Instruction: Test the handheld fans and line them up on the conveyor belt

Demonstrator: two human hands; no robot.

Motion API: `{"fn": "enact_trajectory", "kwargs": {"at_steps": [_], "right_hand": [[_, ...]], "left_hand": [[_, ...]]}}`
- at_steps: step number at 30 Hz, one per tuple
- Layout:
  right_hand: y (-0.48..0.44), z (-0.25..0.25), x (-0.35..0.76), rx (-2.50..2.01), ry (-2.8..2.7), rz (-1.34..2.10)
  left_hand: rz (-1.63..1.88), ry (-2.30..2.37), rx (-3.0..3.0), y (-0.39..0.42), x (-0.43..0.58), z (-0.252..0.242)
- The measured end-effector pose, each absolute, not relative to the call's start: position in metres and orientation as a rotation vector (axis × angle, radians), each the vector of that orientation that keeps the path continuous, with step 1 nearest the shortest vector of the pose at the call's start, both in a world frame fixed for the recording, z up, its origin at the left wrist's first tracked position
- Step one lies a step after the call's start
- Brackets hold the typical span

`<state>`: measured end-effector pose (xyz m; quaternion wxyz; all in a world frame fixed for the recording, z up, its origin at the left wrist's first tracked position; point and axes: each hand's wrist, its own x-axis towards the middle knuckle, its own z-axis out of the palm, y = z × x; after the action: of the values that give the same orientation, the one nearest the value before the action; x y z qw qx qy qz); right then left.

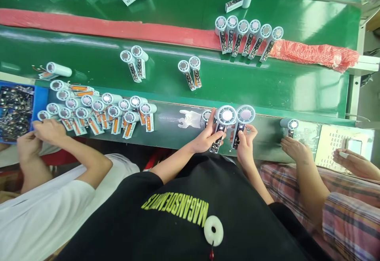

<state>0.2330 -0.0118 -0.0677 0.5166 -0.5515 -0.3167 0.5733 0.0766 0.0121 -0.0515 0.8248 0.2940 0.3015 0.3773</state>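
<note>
My left hand [205, 137] is closed round the handle of a pale blue handheld fan [226, 115], its black circuit board facing up. A second handheld fan [246, 114] is in my right hand [246, 145], the thumb pressed on the board in its open handle. Both round heads point away from me, side by side over the bench edge. Behind my left fingers another fan [206, 115] is partly hidden. Beside it lies a crumpled white glove-like piece [190, 119].
A green conveyor belt [166, 71] carries several fans, with a red padded strip [113, 27] along it. Left, a co-worker's hands [49, 130] are by clustered fans [97, 106] and a blue bin [40, 103]. Right, another co-worker's hand [297, 149] touches a fan [290, 124].
</note>
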Motion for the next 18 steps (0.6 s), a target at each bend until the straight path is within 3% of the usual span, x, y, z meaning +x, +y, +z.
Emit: {"fn": "enact_trajectory", "kwargs": {"at_steps": [18], "right_hand": [[-0.0197, -0.0608, 0.2385, -1.316, -0.692, 1.386]], "left_hand": [[0.793, 0.61, 0.689, 0.0103, 0.0827, -0.0487]]}}
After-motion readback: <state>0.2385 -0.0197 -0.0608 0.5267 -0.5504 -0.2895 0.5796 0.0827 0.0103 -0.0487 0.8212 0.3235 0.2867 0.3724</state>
